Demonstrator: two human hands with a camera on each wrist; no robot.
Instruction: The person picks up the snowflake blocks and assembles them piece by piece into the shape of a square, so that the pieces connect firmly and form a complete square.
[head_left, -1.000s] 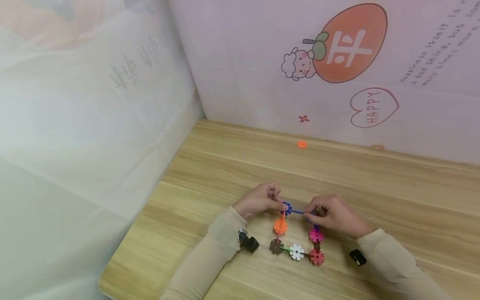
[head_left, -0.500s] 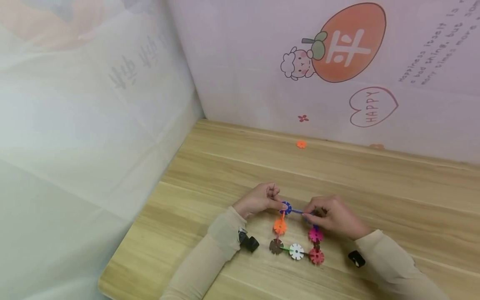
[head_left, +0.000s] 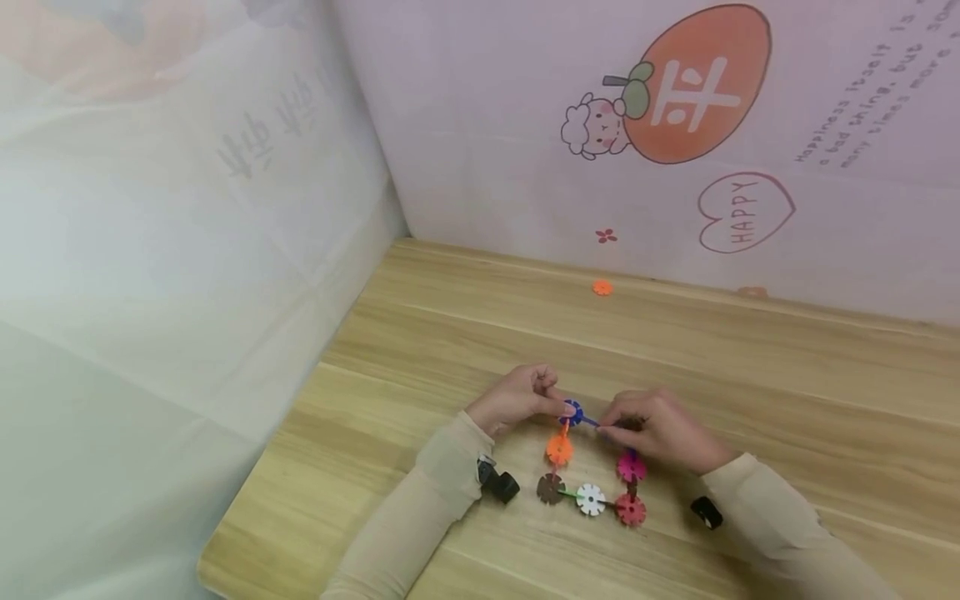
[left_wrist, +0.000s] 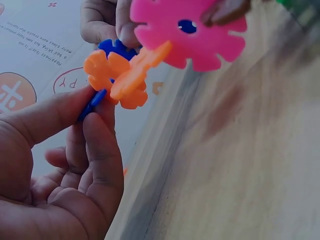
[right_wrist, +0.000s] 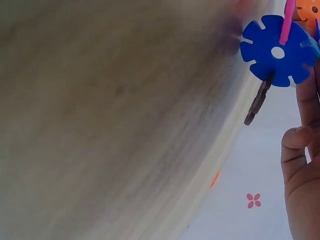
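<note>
Slotted plastic discs are joined in a roughly rectangular ring, raised off the table in the wrist views. My left hand (head_left: 521, 396) pinches a blue disc (head_left: 572, 412) at the ring's far left corner between thumb and fingers. My right hand (head_left: 667, 429) pinches a blue disc (head_left: 588, 420), seen edge-on, in the far side. Below the left hand hang an orange disc (head_left: 558, 450) and a brown disc (head_left: 551, 489). A white disc (head_left: 590, 499), a red disc (head_left: 631, 508) and a magenta disc (head_left: 632, 467) follow round. The right wrist view has another blue disc (right_wrist: 270, 57) near my fingers.
A loose orange disc (head_left: 602, 287) lies at the wooden table's (head_left: 450, 317) far edge, against a printed cloth (head_left: 510, 150). Pale cloth (head_left: 187, 333) hangs along the left side. Black wrist cameras sit by both cuffs.
My right hand has shifted slightly left, bringing it closer to the left hand. The ring's far side now slants more. My left hand keeps its hold almost in place.
</note>
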